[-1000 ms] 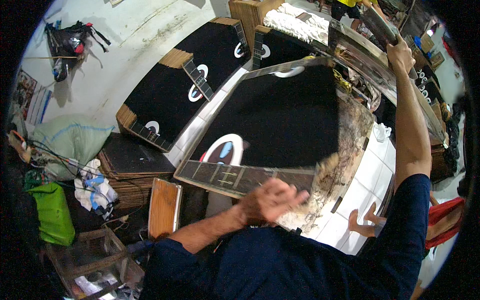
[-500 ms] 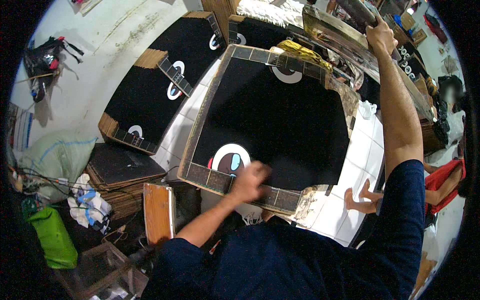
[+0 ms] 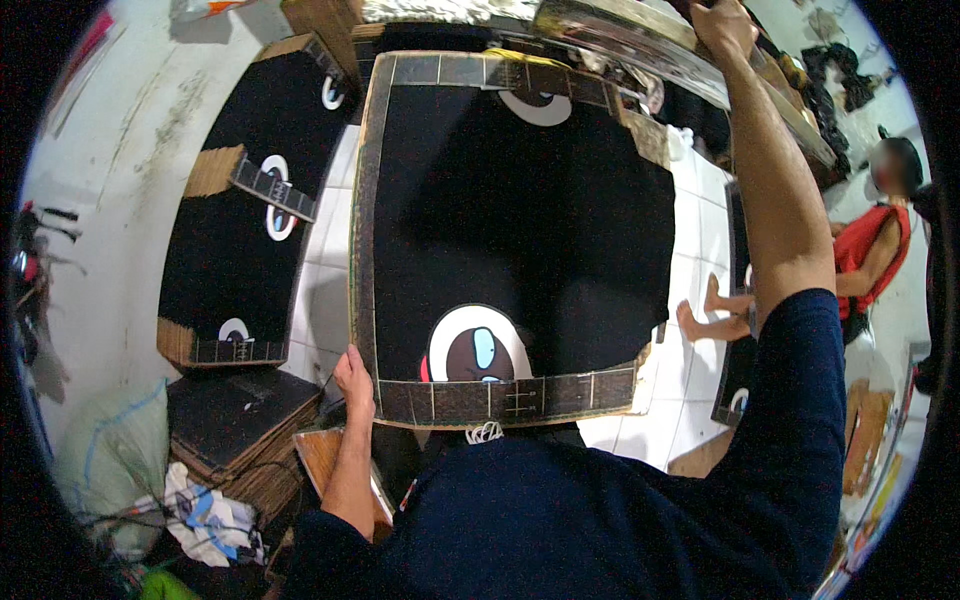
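Note:
Before me lies a board edged with dark, taped strips, bearing a black cloth. Round white, brown and blue eye-like prints show on it, one at the near edge and another at the far edge. My left hand is closed on the board's left edge, close to the near corner. At the upper right my raised right hand grips the edge of a long tilted frame with worn wooden sides. Part of that frame is cut off by the picture's top.
Left of the board, more black cloths with similar prints lie on boards. A stack of dark panels, a pale sack and rags stand lower left. On the right, a person in red is on the white-tiled floor.
My left hand has moved from the near print leftward to the board's edge and taken hold there. The view has turned, so the board looks straighter. My right hand still grips the frame.

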Motion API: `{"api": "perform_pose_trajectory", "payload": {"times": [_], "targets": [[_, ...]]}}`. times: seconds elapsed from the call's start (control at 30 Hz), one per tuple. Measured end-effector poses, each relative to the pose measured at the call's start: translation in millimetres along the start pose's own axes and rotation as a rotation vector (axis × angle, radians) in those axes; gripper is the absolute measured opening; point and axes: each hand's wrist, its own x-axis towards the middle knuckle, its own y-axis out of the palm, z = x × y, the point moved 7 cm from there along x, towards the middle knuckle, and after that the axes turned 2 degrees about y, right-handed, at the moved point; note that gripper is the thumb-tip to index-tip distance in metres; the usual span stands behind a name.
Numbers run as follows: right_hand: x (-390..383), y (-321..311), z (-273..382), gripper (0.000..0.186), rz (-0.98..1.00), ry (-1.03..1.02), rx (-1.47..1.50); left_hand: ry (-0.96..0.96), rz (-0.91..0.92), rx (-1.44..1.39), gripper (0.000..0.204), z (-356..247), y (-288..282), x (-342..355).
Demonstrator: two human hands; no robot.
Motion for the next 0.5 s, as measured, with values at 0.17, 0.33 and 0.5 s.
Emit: {"api": "perform_pose_trajectory", "payload": {"times": [0.17, 0.33, 0.5], "targets": [[1, -6, 7, 0.039, -0.030, -0.057, 0.004, -0.010, 0.142, -0.127, 0.049, -24, 65, -7], [-2, -2, 0, 0.039, -0.002, -0.052, 0.006, -0.116, 0.163, 0.170, 0.053, -11, 81, -23], [4, 0, -4, 0.037, -0.068, -0.092, 0.011, -0.045, 0.218, -0.029, 0.041, -11, 61, -10]]}}
